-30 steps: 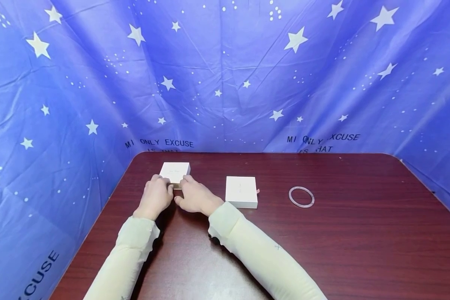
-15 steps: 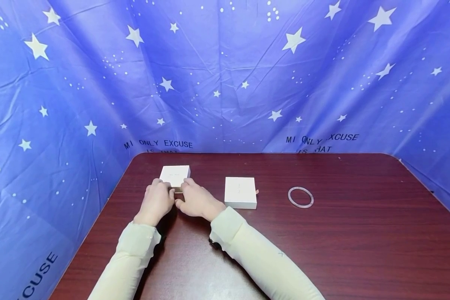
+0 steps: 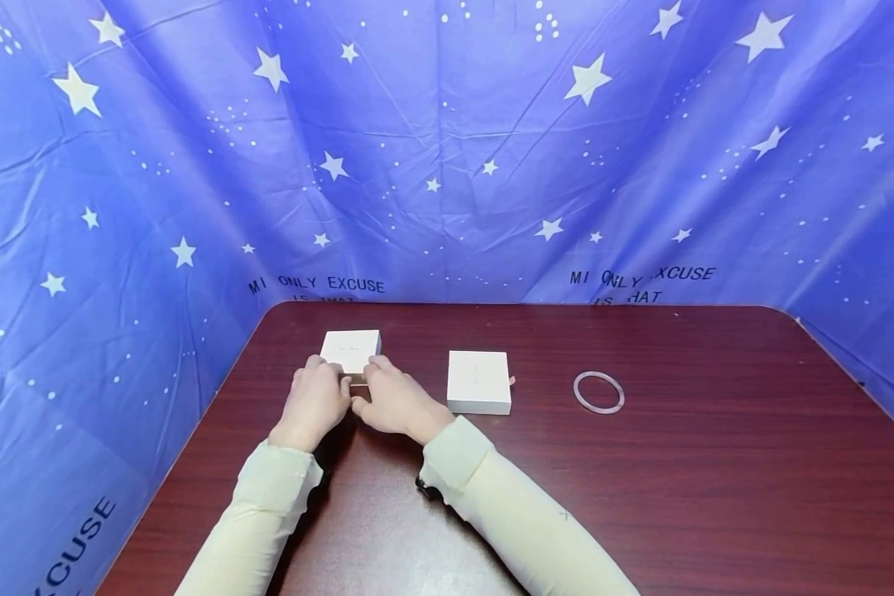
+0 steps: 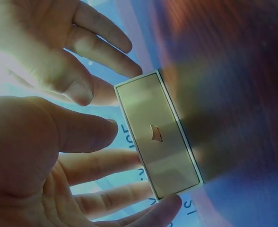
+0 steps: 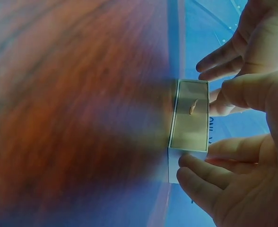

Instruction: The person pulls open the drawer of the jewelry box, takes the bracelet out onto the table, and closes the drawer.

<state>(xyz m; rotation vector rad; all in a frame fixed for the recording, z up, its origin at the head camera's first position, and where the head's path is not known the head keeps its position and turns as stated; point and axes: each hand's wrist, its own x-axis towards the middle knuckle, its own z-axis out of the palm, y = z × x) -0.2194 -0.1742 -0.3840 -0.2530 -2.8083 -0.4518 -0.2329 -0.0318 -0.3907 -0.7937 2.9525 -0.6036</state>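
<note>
A white drawer-style box [image 3: 351, 351] with small print on its lid rests at the far left of the table. Its tan drawer front [image 4: 153, 156] faces the person, with a small ribbon pull tab [image 5: 193, 107] in the middle. My left hand [image 3: 314, 404] lies on the box's left part, fingers extended over its top and side. From the other side, my right hand [image 3: 400, 399] touches the top and right side with fairly straight fingers. Both thumbs stand off the drawer front. The drawer is flush inside its sleeve.
A second white box [image 3: 479, 381] with a pink tab on its right side sits right of the hands. Further right lies a pale flat ring [image 3: 598, 391]. The dark red wooden table [image 3: 678, 497] meets a blue starry curtain [image 3: 447, 165] behind and at the sides.
Both hands have come slightly closer to the person, and the left box has shifted slightly the same way with them. The second box and the ring stay put.
</note>
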